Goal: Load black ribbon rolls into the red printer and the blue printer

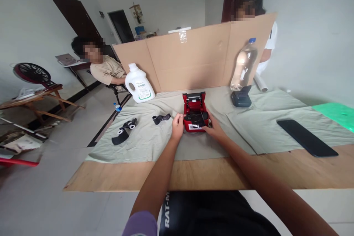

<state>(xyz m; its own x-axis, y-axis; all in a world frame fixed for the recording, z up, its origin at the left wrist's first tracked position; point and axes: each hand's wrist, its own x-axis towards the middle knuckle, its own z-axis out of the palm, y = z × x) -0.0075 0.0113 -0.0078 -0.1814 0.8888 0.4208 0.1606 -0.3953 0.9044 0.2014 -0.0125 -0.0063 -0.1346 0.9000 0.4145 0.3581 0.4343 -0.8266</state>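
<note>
A small red label printer (188,128) stands on the cloth in front of me, its lid (194,97) raised and tipped back. Dark ribbon (197,119) lies across the inside, and a pale label shows at the front edge. My left hand (177,124) is closed against the printer's left side, thumb uppermost. On the opposite side, my right hand (214,125) grips the right front corner, its fingers partly hidden behind the casing. Left of the printer lie a short rolled black ribbon (160,118) and more black ribbon on white cores (125,131).
A white detergent jug (140,84) and a clear bottle (243,66) on a black stand (241,97) flank a cardboard screen (190,59). To the right are a dark phone-like slab (306,137) and a green sheet (336,114). Two people are beyond the screen.
</note>
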